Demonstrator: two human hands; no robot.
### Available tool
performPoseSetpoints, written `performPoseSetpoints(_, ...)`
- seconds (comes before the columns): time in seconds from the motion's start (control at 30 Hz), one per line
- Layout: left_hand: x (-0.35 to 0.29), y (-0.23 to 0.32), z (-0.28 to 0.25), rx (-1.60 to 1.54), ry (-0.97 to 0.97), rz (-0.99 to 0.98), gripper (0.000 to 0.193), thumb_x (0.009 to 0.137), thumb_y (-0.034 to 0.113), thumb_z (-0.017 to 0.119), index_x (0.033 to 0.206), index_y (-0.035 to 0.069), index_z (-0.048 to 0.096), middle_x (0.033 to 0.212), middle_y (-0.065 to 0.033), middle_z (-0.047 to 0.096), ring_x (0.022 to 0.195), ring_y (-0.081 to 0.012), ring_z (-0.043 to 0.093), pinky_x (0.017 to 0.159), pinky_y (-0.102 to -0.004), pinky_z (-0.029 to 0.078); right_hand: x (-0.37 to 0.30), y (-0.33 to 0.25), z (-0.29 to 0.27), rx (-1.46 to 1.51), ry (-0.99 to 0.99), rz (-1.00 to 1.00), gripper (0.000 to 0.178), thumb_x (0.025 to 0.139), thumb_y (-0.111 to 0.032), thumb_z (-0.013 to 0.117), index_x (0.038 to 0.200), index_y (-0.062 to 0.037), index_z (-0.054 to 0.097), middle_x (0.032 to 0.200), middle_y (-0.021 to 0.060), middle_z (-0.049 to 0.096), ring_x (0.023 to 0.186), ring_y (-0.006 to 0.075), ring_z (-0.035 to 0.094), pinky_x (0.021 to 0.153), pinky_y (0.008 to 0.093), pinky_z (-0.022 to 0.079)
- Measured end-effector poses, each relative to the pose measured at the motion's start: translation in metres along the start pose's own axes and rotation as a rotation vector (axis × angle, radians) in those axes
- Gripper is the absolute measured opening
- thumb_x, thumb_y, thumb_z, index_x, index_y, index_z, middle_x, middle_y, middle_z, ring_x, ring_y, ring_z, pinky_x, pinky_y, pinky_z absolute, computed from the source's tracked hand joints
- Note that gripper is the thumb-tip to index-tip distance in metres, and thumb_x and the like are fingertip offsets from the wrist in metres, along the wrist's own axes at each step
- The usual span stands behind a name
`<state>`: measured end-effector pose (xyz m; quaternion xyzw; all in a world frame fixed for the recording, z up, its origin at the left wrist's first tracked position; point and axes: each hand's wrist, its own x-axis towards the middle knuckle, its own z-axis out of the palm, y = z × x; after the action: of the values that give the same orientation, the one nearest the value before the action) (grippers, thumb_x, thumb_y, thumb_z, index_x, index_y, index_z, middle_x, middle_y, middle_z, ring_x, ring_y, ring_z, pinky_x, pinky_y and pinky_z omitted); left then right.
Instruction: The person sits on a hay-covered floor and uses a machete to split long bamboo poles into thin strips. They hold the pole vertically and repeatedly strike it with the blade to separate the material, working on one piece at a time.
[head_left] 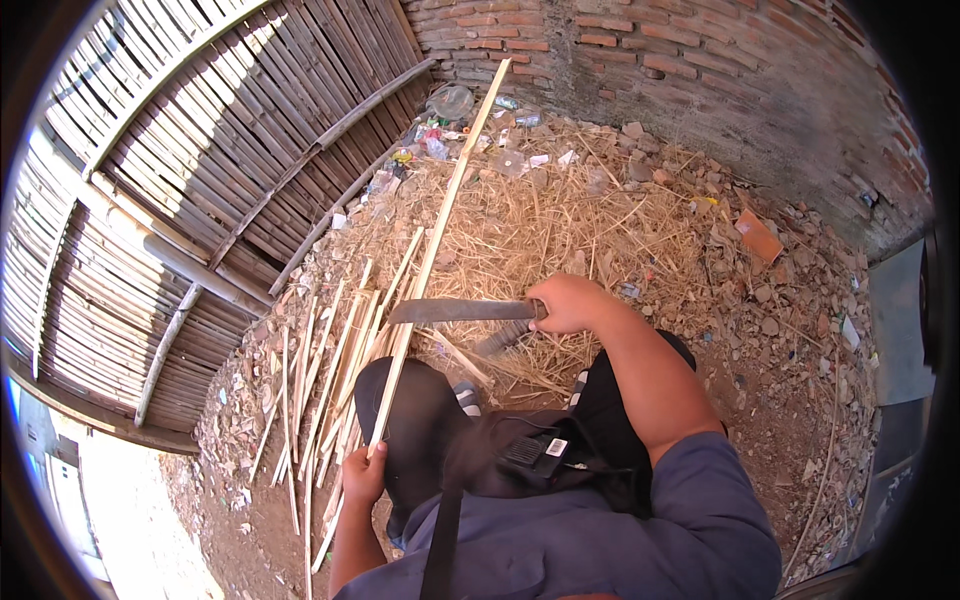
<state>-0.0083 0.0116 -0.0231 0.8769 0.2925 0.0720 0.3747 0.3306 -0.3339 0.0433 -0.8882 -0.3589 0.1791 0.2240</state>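
My left hand (363, 474) is closed on the near end of a long pale bamboo strip (452, 188). The strip slants up and away across my knee, its far end towards the brick wall. In my right hand (566, 304) is the handle of a machete (462, 311), its wide dark blade pointing left. The blade's tip end lies across the strip; I cannot tell whether it touches or cuts in. Several more split bamboo strips (318, 400) lie in a loose bundle on the ground left of my knee. A dark rod-like piece (503, 338) shows below the blade.
Straw-like shavings (560, 230) cover the ground ahead, with rubble around them. Plastic litter (437, 146) is scattered at the far left corner. A bamboo slat wall (190, 130) stands on the left, a brick wall (690, 90) at the back. A broken orange tile (758, 236) lies right.
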Motion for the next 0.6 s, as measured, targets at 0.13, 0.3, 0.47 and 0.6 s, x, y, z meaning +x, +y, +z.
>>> performPoseSetpoints(0.13, -0.001, 0.003, 0.0, 0.005, 0.016, -0.001, 0.054, 0.095, 0.047, 0.066, 0.071, -0.001, 0.062, 0.055, -0.003, 0.051, 0.054, -0.0109, 0.047, 0.05, -0.0349, 0.036, 0.006, 0.04, -0.007, 0.078, 0.233, 0.127, 0.031, 0.079, -0.031, 0.08, 0.099, -0.0076, 0.072, 0.08, 0.0145, 0.069, 0.077, 0.0309, 0.068, 0.071, 0.0426, 0.051)
performPoseSetpoints(0.3, -0.007, 0.027, -0.009, 0.226, 0.059, 0.014, 0.06, 0.093, 0.054, 0.065, 0.072, -0.002, 0.062, 0.06, -0.0168, 0.059, 0.056, -0.0276, 0.056, 0.055, -0.0435, 0.042, -0.007, 0.04, -0.016, 0.11, 0.286, 0.193, 0.031, 0.081, -0.031, 0.078, 0.1, -0.0075, 0.071, 0.083, 0.0148, 0.069, 0.08, 0.0321, 0.068, 0.072, 0.0436, 0.052)
performPoseSetpoints(0.47, -0.003, 0.052, -0.007, 0.278, -0.027, -0.019, 0.065, 0.091, 0.058, 0.064, 0.067, -0.001, 0.056, 0.061, -0.0221, 0.057, 0.059, -0.0379, 0.058, 0.058, -0.0479, 0.043, -0.009, -0.003, 0.004, -0.083, -0.028, 0.097, 0.031, 0.082, -0.033, 0.076, 0.101, -0.0091, 0.07, 0.091, 0.0128, 0.071, 0.088, 0.0332, 0.069, 0.077, 0.0463, 0.053)
performPoseSetpoints(0.6, -0.003, 0.045, -0.005, 0.293, 0.005, 0.011, 0.062, 0.093, 0.054, 0.065, 0.065, -0.001, 0.056, 0.059, -0.0219, 0.056, 0.056, -0.0373, 0.056, 0.056, -0.0474, 0.041, 0.011, -0.007, 0.023, -0.112, -0.036, 0.01, 0.032, 0.081, -0.035, 0.077, 0.1, -0.0092, 0.071, 0.09, 0.0133, 0.071, 0.088, 0.0337, 0.069, 0.078, 0.0463, 0.053)
